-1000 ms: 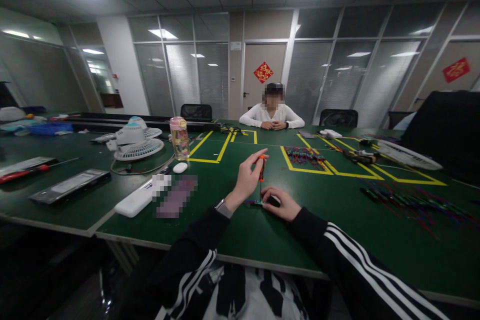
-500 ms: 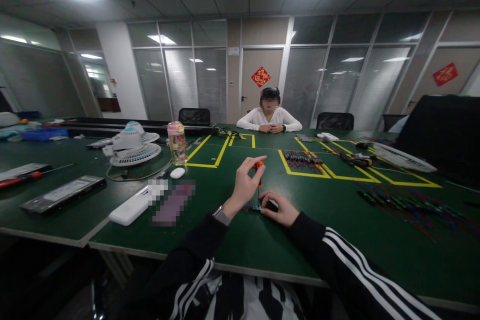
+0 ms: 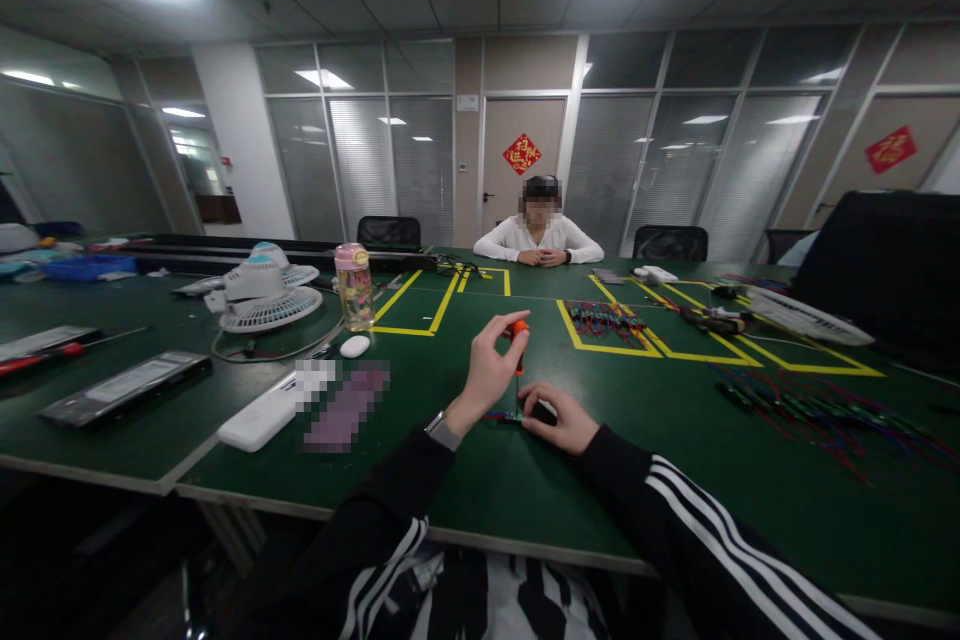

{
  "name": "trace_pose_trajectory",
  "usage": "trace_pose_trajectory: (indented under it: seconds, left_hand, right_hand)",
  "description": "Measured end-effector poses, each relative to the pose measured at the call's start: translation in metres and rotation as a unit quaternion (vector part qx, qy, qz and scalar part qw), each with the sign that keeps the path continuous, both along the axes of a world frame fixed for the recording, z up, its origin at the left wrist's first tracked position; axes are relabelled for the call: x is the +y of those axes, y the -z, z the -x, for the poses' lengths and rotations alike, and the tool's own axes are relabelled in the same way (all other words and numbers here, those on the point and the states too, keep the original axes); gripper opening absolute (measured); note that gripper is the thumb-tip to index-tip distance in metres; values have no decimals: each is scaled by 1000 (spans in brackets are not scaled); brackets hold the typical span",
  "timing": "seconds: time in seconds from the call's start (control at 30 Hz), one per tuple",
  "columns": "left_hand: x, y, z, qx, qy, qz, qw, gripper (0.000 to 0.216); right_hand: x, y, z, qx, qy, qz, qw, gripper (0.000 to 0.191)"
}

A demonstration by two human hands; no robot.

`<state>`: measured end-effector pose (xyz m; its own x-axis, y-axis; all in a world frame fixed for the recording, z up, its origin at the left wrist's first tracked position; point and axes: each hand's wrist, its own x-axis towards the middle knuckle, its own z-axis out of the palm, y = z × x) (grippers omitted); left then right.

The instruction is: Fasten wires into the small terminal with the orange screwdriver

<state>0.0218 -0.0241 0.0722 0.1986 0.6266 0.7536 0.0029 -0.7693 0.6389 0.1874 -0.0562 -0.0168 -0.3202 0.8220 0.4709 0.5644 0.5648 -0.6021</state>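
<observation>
My left hand [image 3: 489,370] pinches the orange handle of a small screwdriver [image 3: 518,340], held upright with its tip down on a small part [image 3: 514,415] on the green table [image 3: 465,480]. My right hand [image 3: 556,415] rests on the table with its fingers closed around that small part, which has coloured wires coming out of it to the left. Both forearms wear black sleeves with white stripes.
A person in white sits across the table with hands folded [image 3: 538,238]. To the left lie a white fan [image 3: 262,295], a pink bottle [image 3: 354,286], a white mouse [image 3: 354,346] and a white box [image 3: 259,417]. Coloured wire bundles [image 3: 609,319] lie in yellow-taped areas and at the right [image 3: 817,412].
The view has dropped slightly since a second ago. My left fingers have curled closer around the screwdriver handle; my right hand stays on the part.
</observation>
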Motion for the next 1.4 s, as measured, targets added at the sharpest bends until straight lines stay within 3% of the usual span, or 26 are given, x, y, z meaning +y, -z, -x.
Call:
trace_pose_trajectory:
  seconds: [0.1,0.3,0.53,0.73,0.9,1.07,1.27,1.4]
  left_hand:
    - [0,1,0,5,-14,-20,1000,21]
    - [-2,0,0,1,46,2,999,30]
    - [-1,0,1,1,-30,-21,999,19]
    - [1,2,-1,-5,48,10,999,32]
    - [0,1,1,-4,-15,-21,1000,25]
    - [-1,-1,1,11,47,3,999,34]
    - [-1,0,1,4,-11,-22,1000,23]
    - [-2,-1,1,9,51,5,999,31]
  right_hand:
    - [0,1,0,1,1,2,1000,9]
    - [-1,-2,0,-2,2,2,1000,9]
    - [-1,-1,0,1,-2,-3,1000,9]
    - [-1,-2,0,-5,-5,-1,1000,8]
    - [-2,-3,0,-6,0,5,1000,7]
    - [-3,-3,0,-1,2,5,1000,6]
    - [-2,-2,0,2,1,2,1000,7]
    - [-2,-2,0,1,5,4,1000,7]
